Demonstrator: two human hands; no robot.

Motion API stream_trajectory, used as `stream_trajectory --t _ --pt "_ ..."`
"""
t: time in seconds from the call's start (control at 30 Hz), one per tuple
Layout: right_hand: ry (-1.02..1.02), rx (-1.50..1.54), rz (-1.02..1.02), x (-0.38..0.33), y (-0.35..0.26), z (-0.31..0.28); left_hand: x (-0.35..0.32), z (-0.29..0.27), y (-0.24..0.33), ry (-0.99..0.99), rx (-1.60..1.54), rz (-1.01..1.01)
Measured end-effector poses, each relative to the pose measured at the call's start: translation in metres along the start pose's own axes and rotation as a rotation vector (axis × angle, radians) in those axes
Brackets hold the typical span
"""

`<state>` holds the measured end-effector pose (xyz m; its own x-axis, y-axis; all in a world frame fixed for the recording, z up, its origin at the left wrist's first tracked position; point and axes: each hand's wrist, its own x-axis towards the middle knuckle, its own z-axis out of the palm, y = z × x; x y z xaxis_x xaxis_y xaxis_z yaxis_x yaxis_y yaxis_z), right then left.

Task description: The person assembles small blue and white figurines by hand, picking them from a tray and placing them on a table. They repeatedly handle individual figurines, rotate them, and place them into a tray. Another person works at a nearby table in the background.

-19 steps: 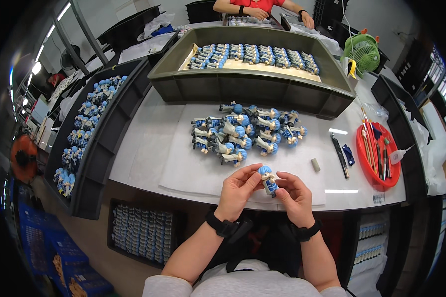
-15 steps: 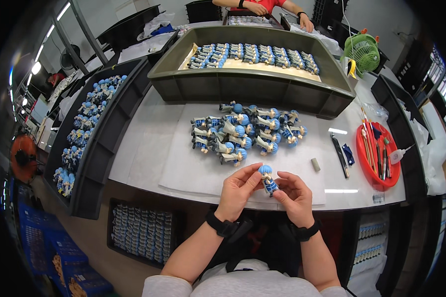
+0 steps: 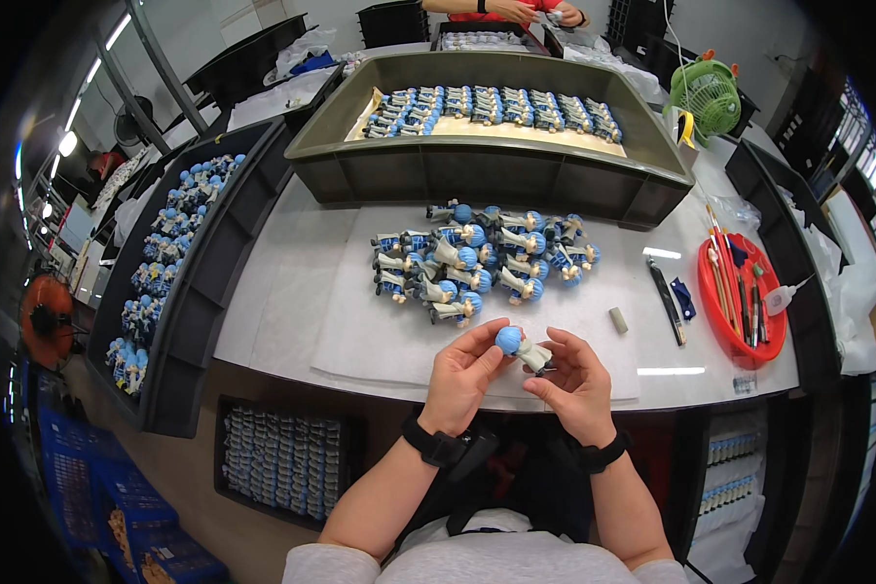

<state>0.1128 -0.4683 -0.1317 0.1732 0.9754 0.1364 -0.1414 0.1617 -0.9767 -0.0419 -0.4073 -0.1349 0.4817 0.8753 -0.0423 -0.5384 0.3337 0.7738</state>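
A small blue-haired figurine (image 3: 530,354) is tilted over the near part of the table, its pale cape side facing up. My left hand (image 3: 465,378) pinches it by the head between thumb and fingers. Around its dark feet, my right hand (image 3: 576,389) has thumb and fingers apart; whether they touch it I cannot tell. Just beyond my hands, a pile of similar figurines (image 3: 467,258) lies on a white sheet (image 3: 360,341).
Behind the pile stands a large grey-green bin (image 3: 496,175) with rows of figurines. A black crate (image 3: 214,263) of figurines is at the left. On the right lie a grey cylinder (image 3: 618,320), a black pen-like tool (image 3: 667,302) and a red basket (image 3: 740,352) of brushes. A co-worker's hands (image 3: 535,14) show beyond.
The figurine has turned over from its blue front to its pale back, with its feet swung toward the right. My right thumb and fingers have loosened around it.
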Motion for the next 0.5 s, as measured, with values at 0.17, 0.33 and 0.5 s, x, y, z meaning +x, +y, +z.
stream_trajectory --t 0.17,0.33,0.5 --pt "0.018 0.002 -0.016 -0.0008 0.0005 0.0004 0.0004 0.0009 0.0012 -0.016 -0.006 -0.005" --pt "0.019 0.035 0.001 -0.0014 0.0025 -0.0014 0.0012 0.0053 0.0012 0.033 0.050 -0.015" --pt "-0.010 0.069 -0.002 -0.0020 0.0011 -0.0034 0.0024 0.0083 0.0017 0.093 0.027 -0.061"
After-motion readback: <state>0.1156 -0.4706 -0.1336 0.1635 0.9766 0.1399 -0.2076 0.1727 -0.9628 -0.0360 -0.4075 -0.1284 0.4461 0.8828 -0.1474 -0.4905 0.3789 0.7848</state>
